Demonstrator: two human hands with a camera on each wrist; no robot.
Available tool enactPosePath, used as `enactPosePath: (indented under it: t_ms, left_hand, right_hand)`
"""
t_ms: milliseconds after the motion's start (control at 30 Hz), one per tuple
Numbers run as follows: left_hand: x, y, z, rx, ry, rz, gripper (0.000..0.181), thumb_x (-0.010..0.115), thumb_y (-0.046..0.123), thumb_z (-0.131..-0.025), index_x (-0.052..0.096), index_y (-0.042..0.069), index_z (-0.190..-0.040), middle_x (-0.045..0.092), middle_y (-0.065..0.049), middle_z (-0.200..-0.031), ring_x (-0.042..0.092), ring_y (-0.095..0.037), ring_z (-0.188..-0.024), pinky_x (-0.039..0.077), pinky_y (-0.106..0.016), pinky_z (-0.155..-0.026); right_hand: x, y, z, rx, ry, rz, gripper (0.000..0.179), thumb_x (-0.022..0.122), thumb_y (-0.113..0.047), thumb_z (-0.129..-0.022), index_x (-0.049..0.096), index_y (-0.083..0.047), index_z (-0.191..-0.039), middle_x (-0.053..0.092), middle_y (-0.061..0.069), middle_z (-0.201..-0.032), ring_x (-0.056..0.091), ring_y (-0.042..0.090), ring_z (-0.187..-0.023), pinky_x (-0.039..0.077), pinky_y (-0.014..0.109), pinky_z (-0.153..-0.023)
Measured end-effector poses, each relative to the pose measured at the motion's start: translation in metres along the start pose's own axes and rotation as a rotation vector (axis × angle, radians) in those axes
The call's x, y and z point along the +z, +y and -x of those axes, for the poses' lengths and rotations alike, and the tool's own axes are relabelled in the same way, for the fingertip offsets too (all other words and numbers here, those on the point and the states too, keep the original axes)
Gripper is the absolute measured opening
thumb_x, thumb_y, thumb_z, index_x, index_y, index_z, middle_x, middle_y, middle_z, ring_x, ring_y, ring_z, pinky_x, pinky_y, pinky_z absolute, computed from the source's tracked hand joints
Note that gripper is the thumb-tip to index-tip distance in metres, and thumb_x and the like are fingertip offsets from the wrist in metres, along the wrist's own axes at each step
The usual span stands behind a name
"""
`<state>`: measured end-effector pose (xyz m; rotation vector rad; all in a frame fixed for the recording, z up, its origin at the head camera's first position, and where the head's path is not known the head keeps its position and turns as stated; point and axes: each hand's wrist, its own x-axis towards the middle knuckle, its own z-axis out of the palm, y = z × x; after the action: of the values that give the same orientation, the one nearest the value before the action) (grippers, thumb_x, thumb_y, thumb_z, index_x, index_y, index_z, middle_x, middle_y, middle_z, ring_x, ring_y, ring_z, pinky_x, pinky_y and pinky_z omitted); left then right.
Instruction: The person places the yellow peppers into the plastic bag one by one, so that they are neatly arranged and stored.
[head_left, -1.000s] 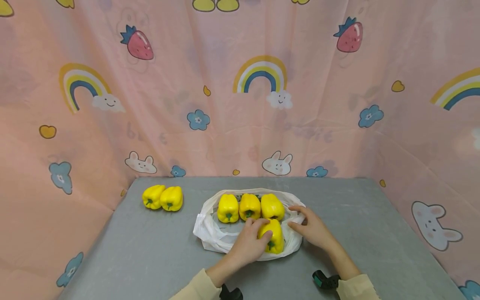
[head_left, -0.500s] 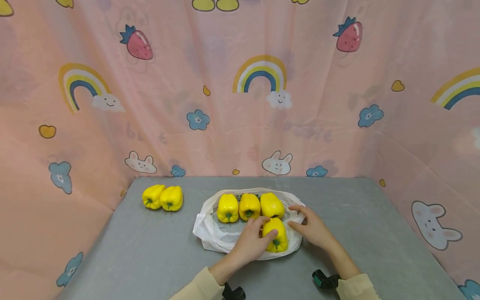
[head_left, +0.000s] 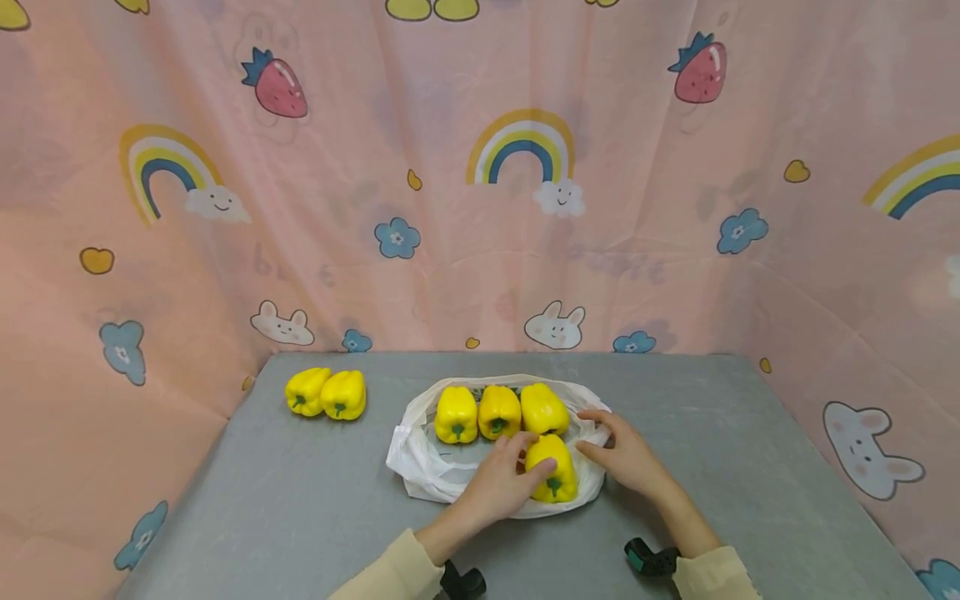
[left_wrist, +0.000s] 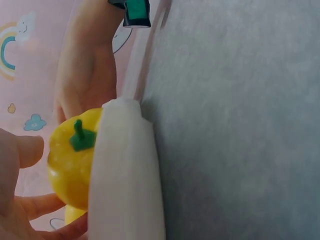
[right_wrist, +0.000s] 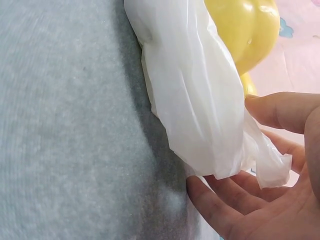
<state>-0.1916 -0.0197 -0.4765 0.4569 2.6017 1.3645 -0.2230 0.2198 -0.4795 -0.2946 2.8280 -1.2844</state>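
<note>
Yellow pepper [head_left: 567,473]: likely needed gentle settling
Left hand [head_left: 498,479]: gripped nothing, thumb standing apart
White bag [head_left: 412,458]: probably needed steadying
Right hand [head_left: 633,457]: rested unclenched at the bag's edge

Wht. plastic bag [head_left: 408,457] open — 4 yel. peppers [head_left: 498,408] inside, 2 others [head_left: 344,396] outside.

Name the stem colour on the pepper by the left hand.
Green stem, clearest in left wrist view.

Front pepper [head_left: 562,471] part-hidden by L hand [head_left: 495,483], sleeves [head_left: 397,571] cut off @ btm edge, head cam
</note>
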Motion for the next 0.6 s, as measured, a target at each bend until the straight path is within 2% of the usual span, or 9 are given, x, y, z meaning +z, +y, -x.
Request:
enactPosePath:
  t_ms: [200, 467, 600]
  left_hand:
    - [-0.015, 0.002, 0.003, 0.025, 0.002, -0.032, 0.051, 0.06, 0.051, -0.1, 0.058, 0.016, -0.136, 0.059, -0.003, -0.117, 0.059, -0.014, -0.098, 0.052, -0.035, -0.08]
    - [-0.039, 0.006, 0.01, 0.131, 0.059, -0.065, 0.042, 0.061, 0.037, -0.102, 0.061, 0.008, -0.133, 0.063, -0.008, -0.118, 0.059, -0.015, -0.1, 0.052, -0.035, -0.087]
    - [-0.051, 0.007, 0.012, 0.17, 0.093, -0.071, 0.036, 0.061, 0.032, -0.102, 0.063, 0.008, -0.129, 0.063, -0.003, -0.113, 0.059, -0.015, -0.1, 0.054, -0.032, -0.088]
  right_hand:
    - [-0.001, -0.001, -0.001, -0.001, -0.007, 0.0, 0.049, 0.071, -0.025, -0.096, 0.057, -0.006, -0.139, 0.054, 0.024, -0.135, 0.054, 0.029, -0.1, 0.049, 0.041, -0.084]
    - [0.0, -0.001, -0.001, 0.01, -0.015, 0.008, 0.049, 0.071, -0.025, -0.096, 0.057, -0.007, -0.14, 0.054, 0.024, -0.135, 0.054, 0.028, -0.097, 0.048, 0.038, -0.08]
    - [0.0, -0.002, 0.0, 0.017, -0.014, 0.012, 0.049, 0.07, -0.025, -0.097, 0.057, -0.007, -0.14, 0.054, 0.023, -0.135, 0.054, 0.028, -0.098, 0.048, 0.039, -0.081]
